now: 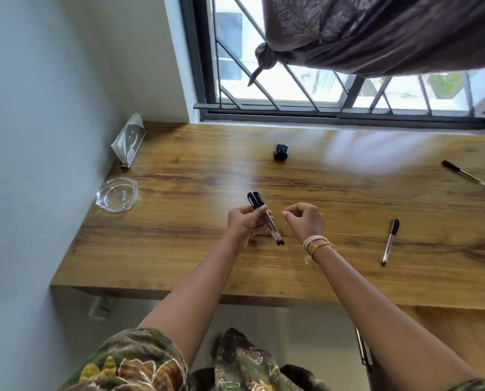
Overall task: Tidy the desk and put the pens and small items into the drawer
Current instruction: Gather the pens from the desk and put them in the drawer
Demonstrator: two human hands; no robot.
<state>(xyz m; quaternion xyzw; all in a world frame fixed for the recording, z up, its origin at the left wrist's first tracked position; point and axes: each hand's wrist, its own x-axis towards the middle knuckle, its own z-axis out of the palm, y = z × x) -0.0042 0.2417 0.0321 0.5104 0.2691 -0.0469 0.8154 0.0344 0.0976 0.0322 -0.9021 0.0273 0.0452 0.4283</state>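
Gathering stage: left hand (244, 224) clamping two pens (266, 221), right hand (303, 221) loosely curled, holding nothing; next, reach for nearest pen (390, 241) on table (179, 249)

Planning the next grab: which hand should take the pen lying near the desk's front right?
Right. The right hand is empty, loosely curled, and on the side of that pen. The left hand already grips two pens.

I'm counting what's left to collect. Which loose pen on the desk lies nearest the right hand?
The black-capped pen just right of the right hand. The other loose pen lies far off by the desk's right edge.
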